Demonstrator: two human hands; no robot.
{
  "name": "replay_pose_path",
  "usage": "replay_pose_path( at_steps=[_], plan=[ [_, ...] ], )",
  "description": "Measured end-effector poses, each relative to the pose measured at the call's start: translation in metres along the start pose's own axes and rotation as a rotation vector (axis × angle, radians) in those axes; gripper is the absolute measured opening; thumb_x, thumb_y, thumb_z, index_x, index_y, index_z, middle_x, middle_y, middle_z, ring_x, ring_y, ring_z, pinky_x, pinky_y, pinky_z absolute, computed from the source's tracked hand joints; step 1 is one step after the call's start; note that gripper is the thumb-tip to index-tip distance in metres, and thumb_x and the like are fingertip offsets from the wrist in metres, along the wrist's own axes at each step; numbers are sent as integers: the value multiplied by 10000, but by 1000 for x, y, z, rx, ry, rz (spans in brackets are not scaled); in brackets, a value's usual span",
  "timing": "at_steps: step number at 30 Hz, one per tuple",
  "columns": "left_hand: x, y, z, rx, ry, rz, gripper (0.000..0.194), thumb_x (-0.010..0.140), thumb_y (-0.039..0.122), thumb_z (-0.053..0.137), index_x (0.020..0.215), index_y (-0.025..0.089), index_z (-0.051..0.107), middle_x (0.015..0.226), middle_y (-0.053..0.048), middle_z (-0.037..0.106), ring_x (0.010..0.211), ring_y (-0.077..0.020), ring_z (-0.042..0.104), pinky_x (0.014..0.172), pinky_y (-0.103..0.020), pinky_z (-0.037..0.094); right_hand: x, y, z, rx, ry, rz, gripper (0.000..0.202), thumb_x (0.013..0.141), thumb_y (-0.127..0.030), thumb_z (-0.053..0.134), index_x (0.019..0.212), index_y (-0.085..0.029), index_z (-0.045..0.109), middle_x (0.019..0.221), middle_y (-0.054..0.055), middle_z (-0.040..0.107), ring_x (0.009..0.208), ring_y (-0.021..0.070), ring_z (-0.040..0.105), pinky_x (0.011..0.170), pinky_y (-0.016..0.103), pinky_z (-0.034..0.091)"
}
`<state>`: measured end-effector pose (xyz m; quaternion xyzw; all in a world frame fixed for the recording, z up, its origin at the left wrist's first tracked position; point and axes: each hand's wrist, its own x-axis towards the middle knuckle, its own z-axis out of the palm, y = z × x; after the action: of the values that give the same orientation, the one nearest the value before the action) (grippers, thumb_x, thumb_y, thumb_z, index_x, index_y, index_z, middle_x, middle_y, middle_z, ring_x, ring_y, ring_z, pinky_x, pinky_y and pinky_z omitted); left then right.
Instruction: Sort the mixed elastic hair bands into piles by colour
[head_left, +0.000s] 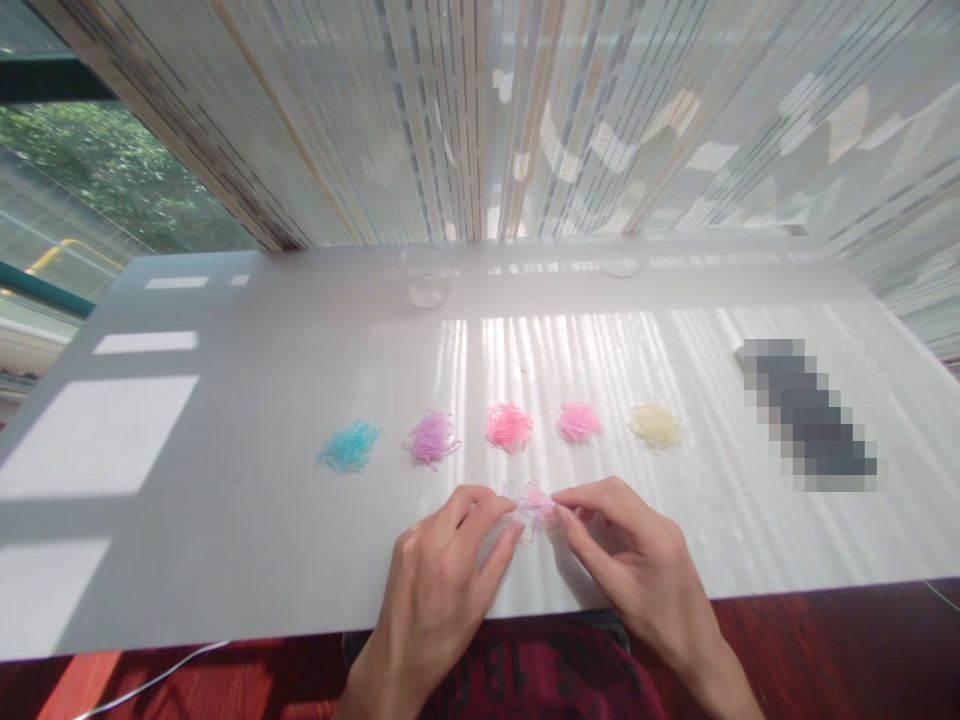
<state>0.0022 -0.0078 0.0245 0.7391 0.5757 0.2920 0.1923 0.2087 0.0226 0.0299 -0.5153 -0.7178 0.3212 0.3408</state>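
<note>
A small loose pile of pale purple and pink rubber bands (535, 503) lies on the white table, between my two hands. My left hand (452, 560) is at the pile's left side; its thumb and fingertips are curved but slightly apart, with nothing visible between them. At the right edge of the pile, the thumb and index finger of my right hand (634, 555) are pinched together on some bands. Beyond my hands, sorted piles stand in a row: teal bands (349, 446), purple bands (432, 437), coral-pink bands (508, 427), pink bands (579, 422) and pale yellow bands (655, 426).
Two clear round containers (429, 290) stand near the back edge, with a clear round lid or dish (619, 264) farther right. A dark, pixelated object (811, 415) lies on the right. A striped curtain (480, 120) hangs behind the table (247, 560).
</note>
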Motion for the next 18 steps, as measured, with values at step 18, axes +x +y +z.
replay_pose_path(
  at_steps=[18],
  plan=[
    [16,10,15,-251,73,45,147,972,195,678,1114,213,711,1004,-36,804,800,-149,758,716,-222,617,-5,6,1,189,-48,133,110,979,-317,660,982,-252,750,865,7,746,761,146,696,694,245,551]
  ],
)
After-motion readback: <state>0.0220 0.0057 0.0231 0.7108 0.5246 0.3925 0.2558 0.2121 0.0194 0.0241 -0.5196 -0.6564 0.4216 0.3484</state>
